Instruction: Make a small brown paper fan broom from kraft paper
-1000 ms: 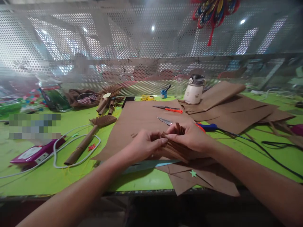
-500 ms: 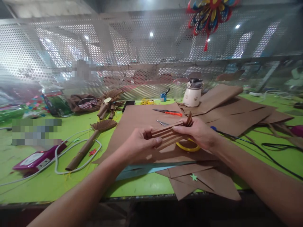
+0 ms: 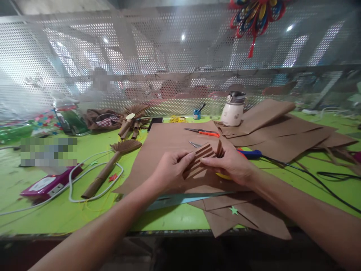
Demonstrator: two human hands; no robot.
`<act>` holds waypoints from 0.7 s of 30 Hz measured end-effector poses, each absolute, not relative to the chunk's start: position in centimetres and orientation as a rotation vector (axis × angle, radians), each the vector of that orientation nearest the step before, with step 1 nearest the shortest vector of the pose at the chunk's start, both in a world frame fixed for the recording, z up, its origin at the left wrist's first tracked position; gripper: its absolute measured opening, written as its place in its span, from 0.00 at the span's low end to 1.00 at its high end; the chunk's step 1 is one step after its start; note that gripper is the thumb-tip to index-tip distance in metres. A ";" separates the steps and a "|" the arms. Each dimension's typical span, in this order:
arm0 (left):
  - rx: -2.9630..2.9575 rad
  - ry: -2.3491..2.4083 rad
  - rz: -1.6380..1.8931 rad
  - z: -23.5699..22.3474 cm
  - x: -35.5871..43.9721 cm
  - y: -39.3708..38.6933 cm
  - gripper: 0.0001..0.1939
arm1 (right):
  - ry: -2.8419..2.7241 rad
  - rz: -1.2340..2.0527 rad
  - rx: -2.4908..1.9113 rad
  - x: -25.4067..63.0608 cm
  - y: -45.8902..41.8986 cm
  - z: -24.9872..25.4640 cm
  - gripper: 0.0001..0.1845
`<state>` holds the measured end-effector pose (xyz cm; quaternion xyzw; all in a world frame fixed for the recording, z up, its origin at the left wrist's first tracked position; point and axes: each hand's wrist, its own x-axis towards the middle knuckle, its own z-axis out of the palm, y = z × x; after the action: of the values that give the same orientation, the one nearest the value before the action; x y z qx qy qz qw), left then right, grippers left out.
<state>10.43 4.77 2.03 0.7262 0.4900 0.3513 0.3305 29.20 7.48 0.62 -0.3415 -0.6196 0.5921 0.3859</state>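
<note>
Both hands hold a pleated strip of brown paper [image 3: 201,160] just above a large brown paper sheet [image 3: 166,145] on the green table [image 3: 56,210]. My left hand [image 3: 170,171] pinches the strip's left end between thumb and fingers. My right hand [image 3: 231,163] grips the right end, where the folds bunch up. A yellow ring [image 3: 222,175] peeks out under my right hand. Scissors [image 3: 196,144] lie just behind the strip, partly hidden.
An orange-handled cutter [image 3: 204,131], a white jug [image 3: 233,109] and more brown sheets [image 3: 282,131] lie behind and right. A finished paper fan on a stick [image 3: 109,162], a white cable [image 3: 84,180] and a pink device [image 3: 47,184] sit left. A black cable [image 3: 316,177] runs right. A perforated screen stands behind.
The pleated strip was lifted off the sheet and stretched between my hands, then lowered and turned a little; my left fingers now reach further over its folds.
</note>
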 end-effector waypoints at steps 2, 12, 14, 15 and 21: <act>1.900 1.316 0.975 2.1 10.4 4.8 0.18 | -1.558 1.537 -0.832 29.1 7.4 0.2 0.13; 1.663 1.322 1.159 2.0 9.7 5.2 0.20 | -1.609 1.590 -0.844 29.1 7.1 0.2 0.11; 1.603 1.283 1.172 2.1 9.7 5.2 0.21 | -1.607 1.610 -0.831 29.2 7.2 0.4 0.11; 1.583 1.268 1.169 2.1 9.7 5.2 0.21 | -1.607 1.616 -0.824 29.2 7.2 0.4 0.11; 1.548 1.226 1.049 1.7 8.9 5.8 0.21 | -1.670 1.541 -0.840 29.6 7.6 0.5 0.11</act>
<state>8.89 5.84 1.68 0.6225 0.4929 0.4218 0.4378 29.59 7.60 0.53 -0.3247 -0.6453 0.5953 0.3517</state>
